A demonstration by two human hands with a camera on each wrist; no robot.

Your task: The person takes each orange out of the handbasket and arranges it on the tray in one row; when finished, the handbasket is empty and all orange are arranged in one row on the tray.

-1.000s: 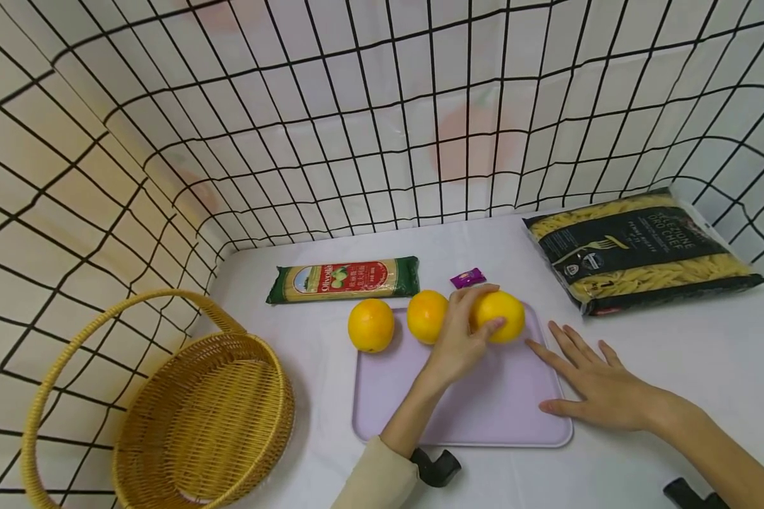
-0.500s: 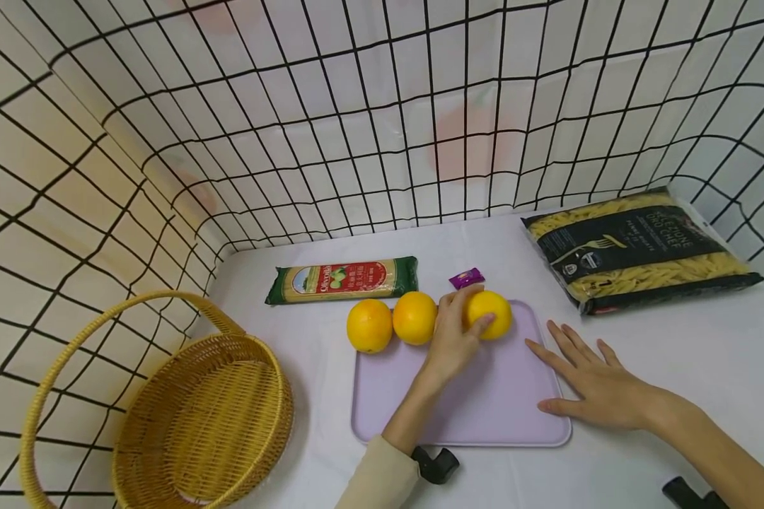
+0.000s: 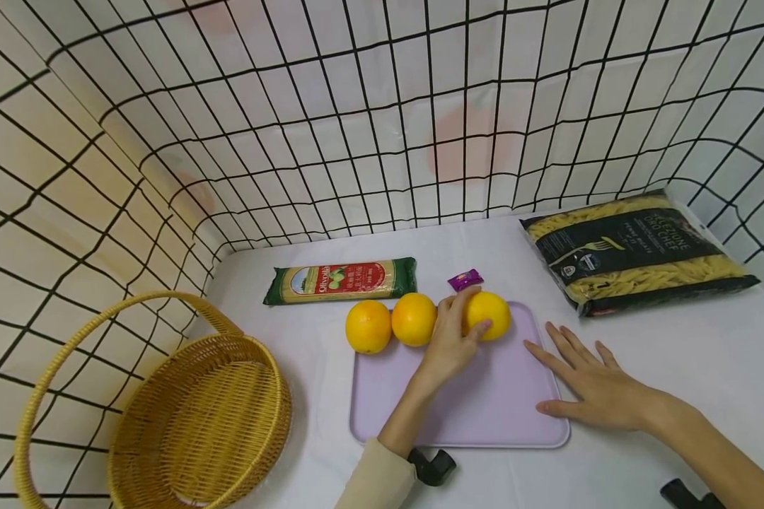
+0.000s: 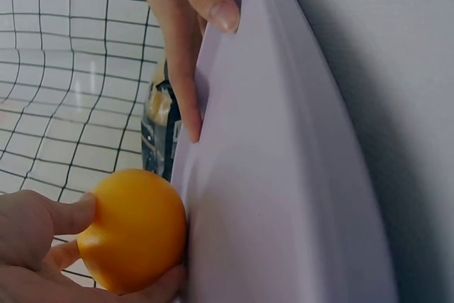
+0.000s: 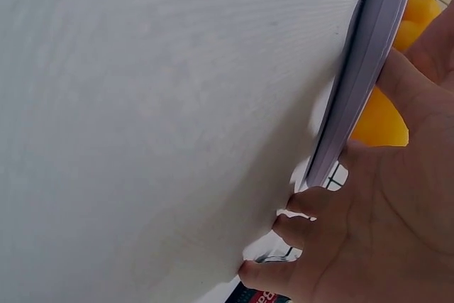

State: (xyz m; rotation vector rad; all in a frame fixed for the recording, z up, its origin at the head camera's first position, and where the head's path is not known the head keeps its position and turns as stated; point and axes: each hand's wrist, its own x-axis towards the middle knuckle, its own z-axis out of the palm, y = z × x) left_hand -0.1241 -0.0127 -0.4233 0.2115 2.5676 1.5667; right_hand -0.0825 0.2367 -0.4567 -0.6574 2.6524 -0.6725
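Observation:
In the head view, three oranges line the far edge of a lilac tray (image 3: 471, 417). My left hand (image 3: 448, 343) grips the right-hand orange (image 3: 495, 314), thumb on its near side and fingers over the left. The left wrist view shows that same orange (image 4: 135, 228) against the tray surface. Close beside my left hand, the middle orange (image 3: 414, 319) and the left orange (image 3: 368, 326) sit side by side. My right hand (image 3: 592, 385) rests with spread fingers at the tray's right edge. In the right wrist view its fingers lie along the tray rim (image 5: 362, 76).
A wicker basket (image 3: 274, 410) with a tall handle stands at the left. Behind the tray lie a spaghetti pack (image 3: 344, 280) and a small purple wrapped sweet (image 3: 465, 280). A penne bag (image 3: 637, 251) lies at the back right. Black wire mesh (image 3: 382, 127) encloses the back and sides.
My left hand has shifted slightly left with the right-hand orange. The middle orange has moved left, up to the left one. My right hand has stayed in place.

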